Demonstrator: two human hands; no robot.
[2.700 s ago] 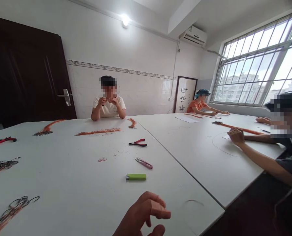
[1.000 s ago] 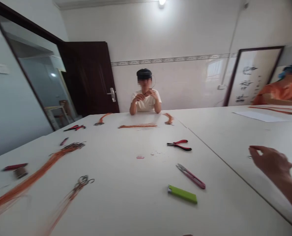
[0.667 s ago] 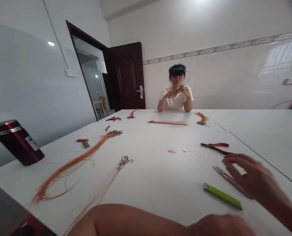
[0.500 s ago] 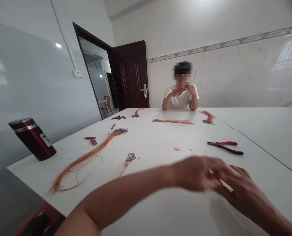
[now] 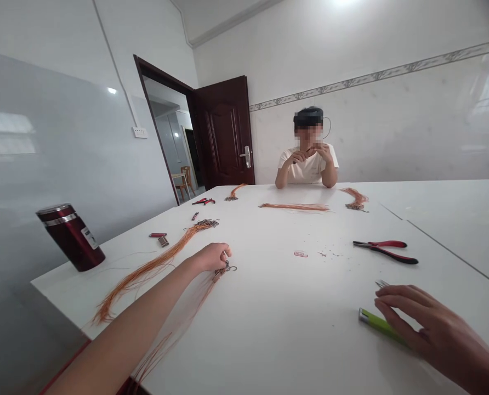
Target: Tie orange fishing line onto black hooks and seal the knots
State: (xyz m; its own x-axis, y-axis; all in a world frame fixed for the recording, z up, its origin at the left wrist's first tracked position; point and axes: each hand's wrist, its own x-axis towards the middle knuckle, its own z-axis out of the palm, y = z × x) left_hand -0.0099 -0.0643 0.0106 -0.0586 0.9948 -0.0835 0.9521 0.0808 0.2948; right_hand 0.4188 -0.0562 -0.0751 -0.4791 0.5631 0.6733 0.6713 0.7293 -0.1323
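Observation:
My left hand (image 5: pixel 215 257) is closed in a pinch at a small pile of dark fish hooks (image 5: pixel 227 269) tied to orange lines; its fingertips partly hide the hook they grip. Orange lines (image 5: pixel 203 299) trail from these hooks toward the near edge, beside my forearm. My right hand (image 5: pixel 433 321) is at the right with its fingers stretched out, above a green lighter (image 5: pixel 378 325) whose far end it covers. Just past the right fingertips small silvery metal tips (image 5: pixel 381 283) show; what they belong to is hidden.
Red-handled pliers (image 5: pixel 386 251) lie at the right near small scraps (image 5: pixel 329 254). A long bundle of orange lines with hooks (image 5: pixel 158 258) stretches along the left, near a dark red tumbler (image 5: pixel 74 238). Across the table sits a person (image 5: pixel 307 164) with both hands raised.
My hands, together at the right before, are now apart. The left has moved left to the hook pile. The right has moved a little lower, and the green lighter now shows more.

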